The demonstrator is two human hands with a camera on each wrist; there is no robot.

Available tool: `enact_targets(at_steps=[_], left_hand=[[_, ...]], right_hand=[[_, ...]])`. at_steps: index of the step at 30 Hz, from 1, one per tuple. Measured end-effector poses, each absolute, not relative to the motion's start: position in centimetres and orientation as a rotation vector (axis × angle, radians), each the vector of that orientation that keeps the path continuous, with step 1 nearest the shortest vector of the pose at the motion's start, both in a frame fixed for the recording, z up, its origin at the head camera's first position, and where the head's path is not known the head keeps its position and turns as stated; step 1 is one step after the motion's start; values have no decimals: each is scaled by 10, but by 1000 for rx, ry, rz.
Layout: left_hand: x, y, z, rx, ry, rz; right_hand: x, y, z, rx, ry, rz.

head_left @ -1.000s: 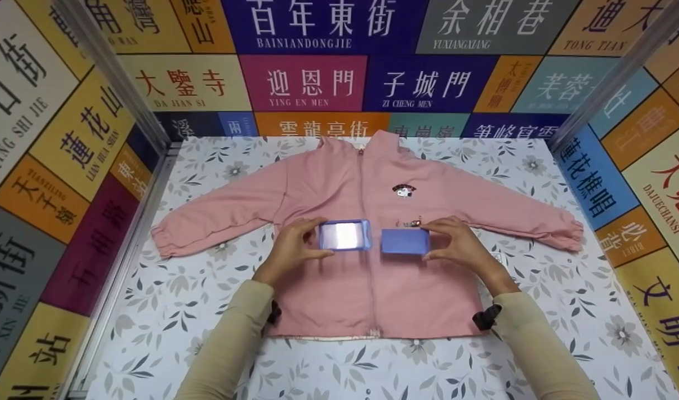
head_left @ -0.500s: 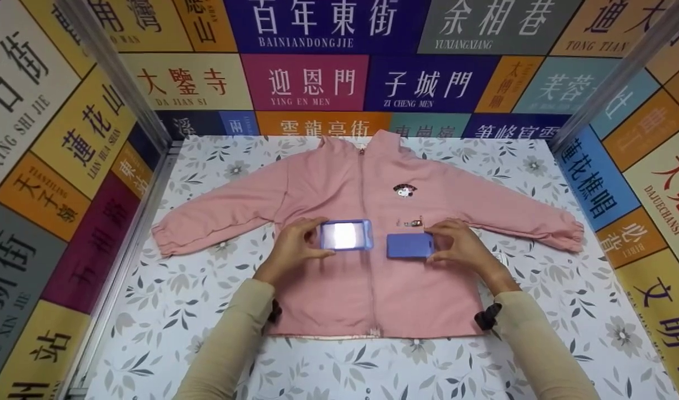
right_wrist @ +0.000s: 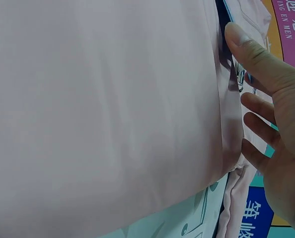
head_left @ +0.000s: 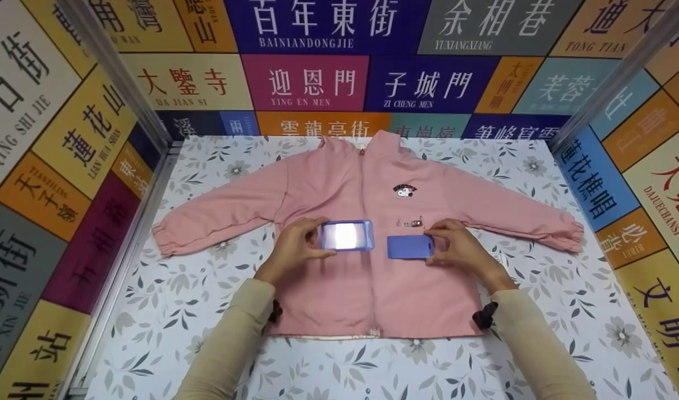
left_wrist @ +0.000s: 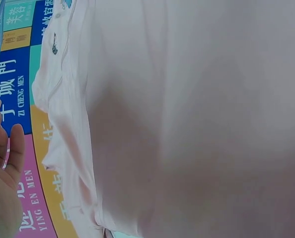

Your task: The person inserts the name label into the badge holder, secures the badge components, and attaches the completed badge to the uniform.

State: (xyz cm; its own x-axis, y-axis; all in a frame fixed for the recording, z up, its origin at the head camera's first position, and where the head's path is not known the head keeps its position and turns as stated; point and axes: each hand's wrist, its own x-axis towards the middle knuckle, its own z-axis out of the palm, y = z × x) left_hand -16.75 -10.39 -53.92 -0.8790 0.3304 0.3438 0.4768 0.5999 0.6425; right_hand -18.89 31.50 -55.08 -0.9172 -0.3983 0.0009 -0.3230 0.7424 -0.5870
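In the head view my left hand (head_left: 296,244) pinches a blue-framed card holder piece (head_left: 371,235) by its left end, thumb below and fingers above; its window shines white. To its right, my right hand (head_left: 463,249) pinches the right end of a flat blue card holder cover (head_left: 407,247), which has a small slot there. The two pieces are apart, held over a pink jacket (head_left: 323,294). A small metal clip (head_left: 413,223) lies on the jacket just above the cover. Both wrist views show mostly jacket, with the held pieces only at the edge.
The jacket lies spread with sleeves out on a floral-patterned tabletop (head_left: 550,344), its zipper (head_left: 362,189) running down the middle. A cartoon patch (head_left: 404,191) is on its chest. Colourful sign-printed walls (head_left: 303,83) stand behind and at both sides.
My right hand has shifted the blue cover slightly right and down, and its face now looks flatter. The left hand's framed piece has drifted slightly right. Both hands keep their grip.
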Motion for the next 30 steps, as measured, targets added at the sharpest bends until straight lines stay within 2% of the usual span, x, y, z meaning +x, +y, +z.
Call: enact_targets(at_steps=[21, 30], left_hand=[[-167, -103, -542, -664, -2643, -1189], [-166, -103, -541, -647, -2658, -1206]], right_hand=[[-189, 309, -544, -626, 2851, -626], [-192, 306, -521, -662, 2872, -667]])
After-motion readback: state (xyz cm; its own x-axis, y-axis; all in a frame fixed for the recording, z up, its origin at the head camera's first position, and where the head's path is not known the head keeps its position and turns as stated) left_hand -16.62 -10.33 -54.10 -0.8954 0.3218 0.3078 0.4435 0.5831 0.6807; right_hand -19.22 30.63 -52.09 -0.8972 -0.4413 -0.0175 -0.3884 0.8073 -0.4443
